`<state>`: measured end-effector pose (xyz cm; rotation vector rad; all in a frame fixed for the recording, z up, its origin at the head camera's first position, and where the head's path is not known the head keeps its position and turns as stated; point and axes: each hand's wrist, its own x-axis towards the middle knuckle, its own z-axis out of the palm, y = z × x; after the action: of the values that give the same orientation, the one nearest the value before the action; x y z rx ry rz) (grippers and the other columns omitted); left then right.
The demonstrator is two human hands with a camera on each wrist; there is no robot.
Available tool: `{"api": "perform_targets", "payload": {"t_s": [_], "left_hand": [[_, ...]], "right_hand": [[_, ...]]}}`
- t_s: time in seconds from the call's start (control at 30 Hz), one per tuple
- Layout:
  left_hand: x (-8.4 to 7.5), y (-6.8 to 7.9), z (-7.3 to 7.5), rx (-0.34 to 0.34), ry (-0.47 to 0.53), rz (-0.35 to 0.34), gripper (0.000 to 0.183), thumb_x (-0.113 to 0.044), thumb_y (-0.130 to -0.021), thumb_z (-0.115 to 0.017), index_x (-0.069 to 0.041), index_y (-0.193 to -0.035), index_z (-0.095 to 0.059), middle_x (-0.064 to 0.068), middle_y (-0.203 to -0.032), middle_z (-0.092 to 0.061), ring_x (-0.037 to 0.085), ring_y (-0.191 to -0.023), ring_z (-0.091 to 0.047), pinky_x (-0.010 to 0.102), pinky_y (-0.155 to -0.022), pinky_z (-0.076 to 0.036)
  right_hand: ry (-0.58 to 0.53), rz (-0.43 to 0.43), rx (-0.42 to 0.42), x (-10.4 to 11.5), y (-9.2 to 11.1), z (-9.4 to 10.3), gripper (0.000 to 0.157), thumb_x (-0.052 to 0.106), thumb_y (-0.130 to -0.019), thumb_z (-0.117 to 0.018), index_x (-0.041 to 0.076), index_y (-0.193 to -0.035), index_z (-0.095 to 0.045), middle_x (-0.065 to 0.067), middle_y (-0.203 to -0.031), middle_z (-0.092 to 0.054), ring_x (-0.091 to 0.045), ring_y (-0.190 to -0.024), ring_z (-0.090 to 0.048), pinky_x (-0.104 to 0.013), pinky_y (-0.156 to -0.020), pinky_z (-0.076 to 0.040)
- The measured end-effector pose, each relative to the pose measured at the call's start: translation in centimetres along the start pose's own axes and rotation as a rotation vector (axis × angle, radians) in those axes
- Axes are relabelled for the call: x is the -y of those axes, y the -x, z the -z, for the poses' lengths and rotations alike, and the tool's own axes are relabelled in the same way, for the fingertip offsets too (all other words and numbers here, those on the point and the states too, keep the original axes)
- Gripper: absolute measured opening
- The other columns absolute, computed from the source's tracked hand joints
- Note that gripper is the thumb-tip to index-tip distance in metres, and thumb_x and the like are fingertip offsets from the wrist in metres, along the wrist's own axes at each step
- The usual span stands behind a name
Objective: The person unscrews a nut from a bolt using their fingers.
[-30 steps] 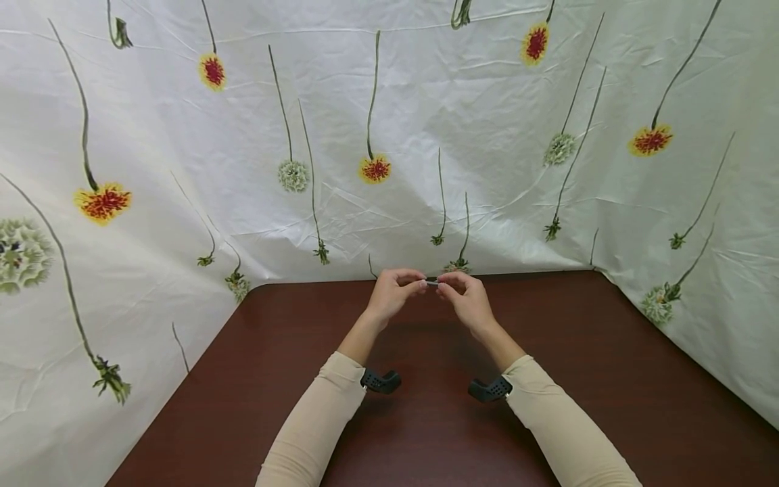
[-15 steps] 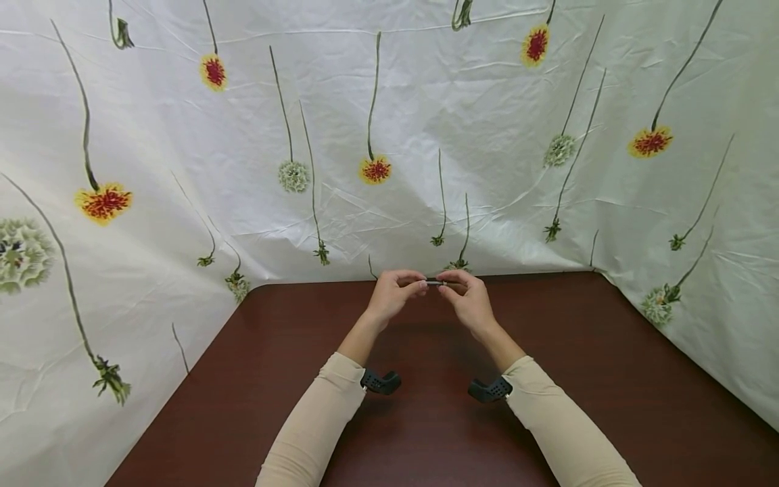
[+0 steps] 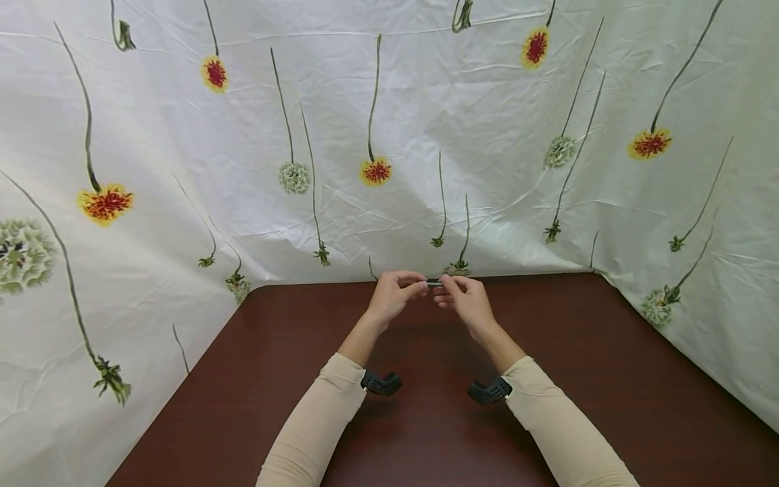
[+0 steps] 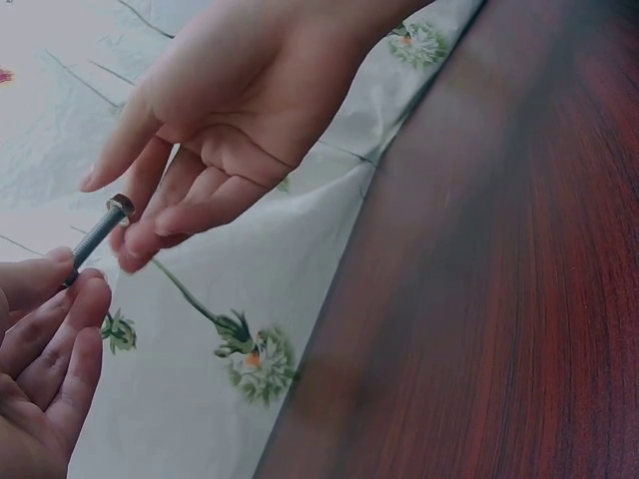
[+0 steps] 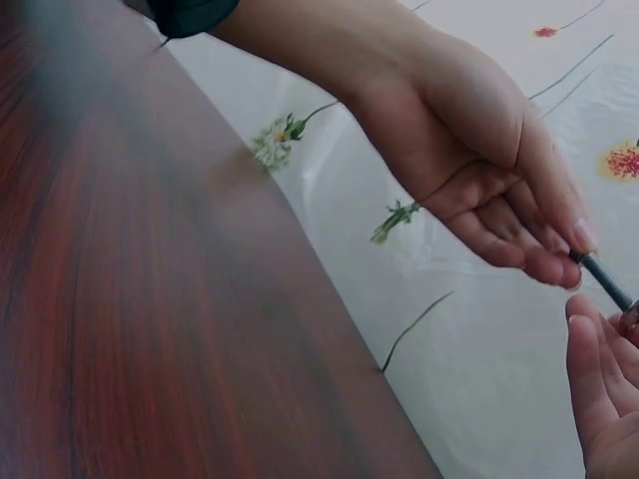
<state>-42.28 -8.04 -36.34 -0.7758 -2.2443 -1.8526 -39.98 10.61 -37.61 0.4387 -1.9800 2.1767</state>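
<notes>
A dark metal bolt [image 4: 93, 239] with a wider, brassy end [image 4: 120, 207] is up in the air above the far part of the table. My left hand [image 3: 387, 296] pinches it near the narrow end between thumb and fingers; the right wrist view also shows the threaded shank [image 5: 605, 281]. On the other side, my right hand [image 3: 471, 308] has its fingers around the brassy end. In the left wrist view its thumb stands apart from the bolt, and the fingers lie close behind that end. Whether they touch it is hard to tell.
A dark red-brown wooden table [image 3: 292, 379] lies below both hands. Behind it hangs a white cloth [image 3: 402, 101] printed with flowers, meeting the table's far edge. Black wrist straps [image 3: 381, 383] sit over the cream sleeves [image 3: 316, 419].
The left hand stays in place with the bolt. My right fingers have shifted from an arched hold, thumb below, to the thumb moved up with the other fingers beneath. Both arms are otherwise still.
</notes>
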Motion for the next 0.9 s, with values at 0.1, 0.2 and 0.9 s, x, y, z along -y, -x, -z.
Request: {"api": "perform_targets", "payload": {"t_s": [0.1, 0.2, 0.9], "left_hand": [[-1.0, 0.3, 0.0, 0.032, 0.011, -0.003, 0.024, -0.011, -0.089, -0.064, 0.007, -0.104, -0.066, 0.017, -0.093, -0.068, 0.028, -0.085, -0.066, 0.033, -0.073, -0.051], [-2.0, 0.7, 0.1, 0.056, 0.005, -0.006, 0.024, -0.007, -0.090, -0.062, 0.011, -0.105, -0.063, 0.022, -0.095, -0.067, 0.032, -0.087, -0.065, 0.033, -0.073, -0.052], [0.6, -0.2, -0.2, -0.027, 0.000, -0.020, 0.015, -0.015, -0.086, -0.068, -0.004, -0.095, -0.070, 0.008, -0.086, -0.070, 0.021, -0.079, -0.067, 0.034, -0.070, -0.052]], "right_hand": [[-0.060, -0.048, -0.011, 0.0, -0.2, 0.1, 0.035, 0.020, -0.092, -0.061, -0.009, -0.110, -0.060, -0.029, -0.100, -0.062, -0.028, -0.082, -0.067, -0.036, -0.075, -0.051], [-0.095, -0.033, 0.001, -0.1, -0.3, 0.2, 0.029, 0.010, -0.090, -0.062, -0.011, -0.111, -0.060, -0.026, -0.103, -0.062, -0.025, -0.086, -0.066, -0.037, -0.079, -0.050], [-0.142, -0.083, 0.033, 0.2, -0.1, 0.3, 0.038, 0.019, -0.091, -0.060, -0.010, -0.116, -0.056, -0.026, -0.109, -0.058, -0.024, -0.090, -0.064, -0.033, -0.080, -0.050]]}}
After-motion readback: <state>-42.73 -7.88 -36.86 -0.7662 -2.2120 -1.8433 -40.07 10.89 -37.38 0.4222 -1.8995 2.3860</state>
